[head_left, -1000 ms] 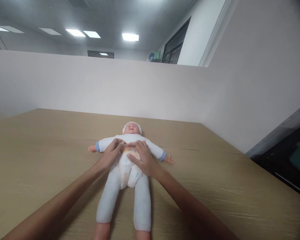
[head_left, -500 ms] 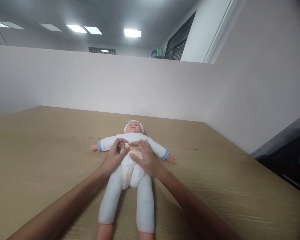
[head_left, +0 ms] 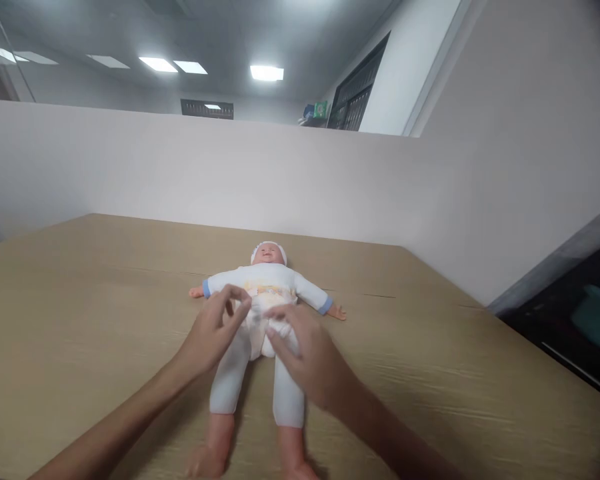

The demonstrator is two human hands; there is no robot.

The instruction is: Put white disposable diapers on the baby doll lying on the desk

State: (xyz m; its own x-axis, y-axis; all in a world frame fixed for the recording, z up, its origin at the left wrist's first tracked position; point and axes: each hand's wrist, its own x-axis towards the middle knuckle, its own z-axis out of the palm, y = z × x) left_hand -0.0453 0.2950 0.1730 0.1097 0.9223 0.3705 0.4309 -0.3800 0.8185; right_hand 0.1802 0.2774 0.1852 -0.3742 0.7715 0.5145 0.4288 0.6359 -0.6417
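A baby doll (head_left: 273, 275) lies on its back, arms spread, head toward the far wall. It wears a white top with blue cuffs, a white cap and a diaper (head_left: 258, 333) with an orange-yellow printed waistband. Above the diaper's left side hovers my left hand (head_left: 219, 323), thumb and fingers curved apart with nothing between them. My right hand (head_left: 307, 347) is over the right side and thigh, slightly blurred, its thumb and fingers also apart and holding nothing. Parts of the diaper and both thighs are hidden behind my hands.
The doll rests on a wide wooden table (head_left: 105, 320). A pale low wall (head_left: 205, 173) stands behind it. At the right, past the table edge, is a dark object (head_left: 575, 320) with a teal patch. Ceiling lights and a barred window show beyond.
Both my hands have drawn back from the diaper's waistband toward me and moved apart from the doll's belly. The printed waistband shows more fully now. The view has shifted slightly.
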